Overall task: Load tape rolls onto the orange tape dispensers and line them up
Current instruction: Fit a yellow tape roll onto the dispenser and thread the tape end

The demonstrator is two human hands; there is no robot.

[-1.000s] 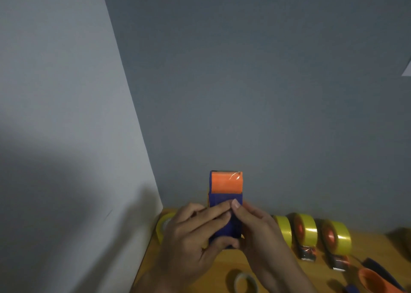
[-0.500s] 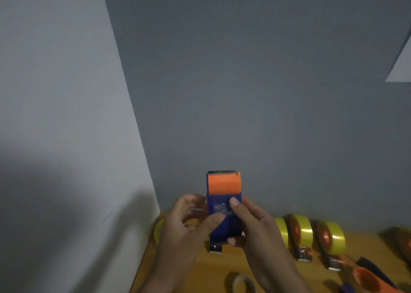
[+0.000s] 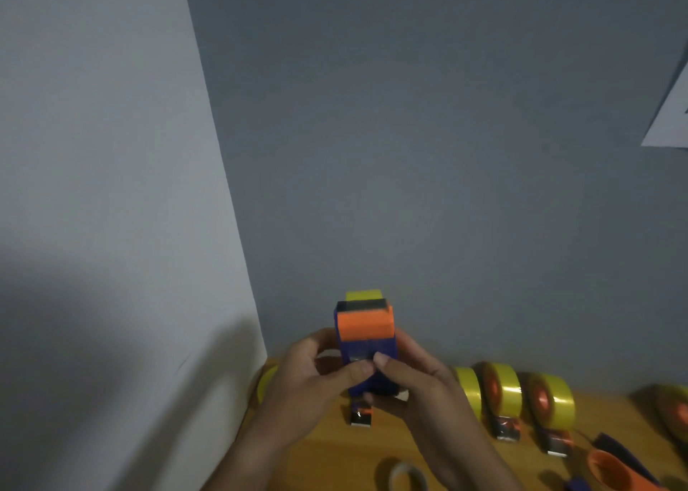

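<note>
I hold an orange and blue tape dispenser (image 3: 366,328) upright above the wooden table (image 3: 327,449), with a yellow tape roll (image 3: 363,295) showing at its top. My left hand (image 3: 312,382) grips its left side, thumb pressed on the front. My right hand (image 3: 413,382) grips the right side, thumb meeting the left thumb on the tape end. Loaded dispensers (image 3: 502,397) (image 3: 551,407) with yellow rolls stand in a row at the right. Another loaded dispenser stands behind my hands, only its metal foot (image 3: 361,418) and a yellow edge (image 3: 266,382) showing.
An empty tape core (image 3: 405,477) lies at the table's near edge. An unloaded orange and blue dispenser (image 3: 614,468) lies at the lower right. Another yellow roll (image 3: 674,412) is at the far right edge. Grey walls meet in a corner close behind the table.
The held dispenser has tipped toward me, so the yellow roll now shows above its orange head. My thumbs have slid down its blue front and now pinch together.
</note>
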